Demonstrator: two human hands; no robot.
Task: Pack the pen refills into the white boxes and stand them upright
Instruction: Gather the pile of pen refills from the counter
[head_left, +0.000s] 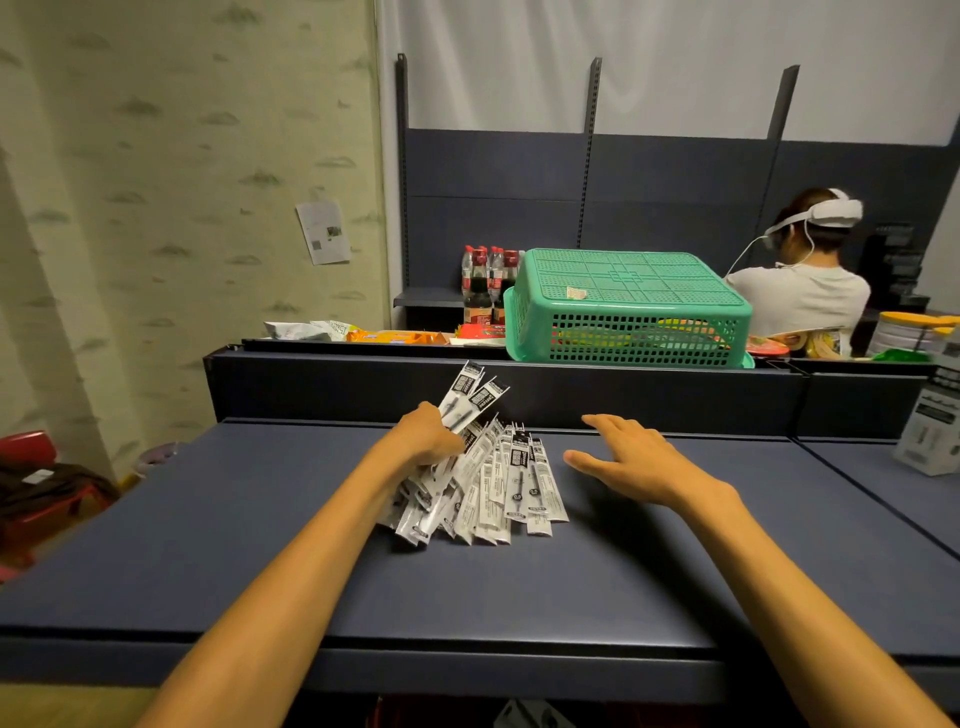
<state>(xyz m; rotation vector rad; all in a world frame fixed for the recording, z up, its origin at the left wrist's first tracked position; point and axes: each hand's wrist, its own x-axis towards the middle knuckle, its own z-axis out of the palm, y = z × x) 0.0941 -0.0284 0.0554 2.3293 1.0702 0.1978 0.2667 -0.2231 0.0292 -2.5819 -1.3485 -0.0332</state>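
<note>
- A loose pile of pen refills (498, 483) in clear sleeves was seen lying on the dark blue counter (260, 545), fanned out near its middle.
- The left hand (426, 434) was curled round a small bunch of refills at the pile's far left edge, with two or three sleeves held sticking up and away from it.
- The right hand (631, 457) was held flat and released just right of the pile, fingers spread, nothing grasped; whether it touched the counter could not be told.
- A white box (932, 415) was seen standing at the far right of the counter, well apart from the pile; whether it was open or already filled could not be told.
- No refill was seen inside any box, so the task was judged to be at its start: gathering had begun, while packing and standing the boxes upright were left to do.
- A green basket (628, 306), bottles (485, 286) and a seated person (805, 280) were seen beyond the far ledge.
</note>
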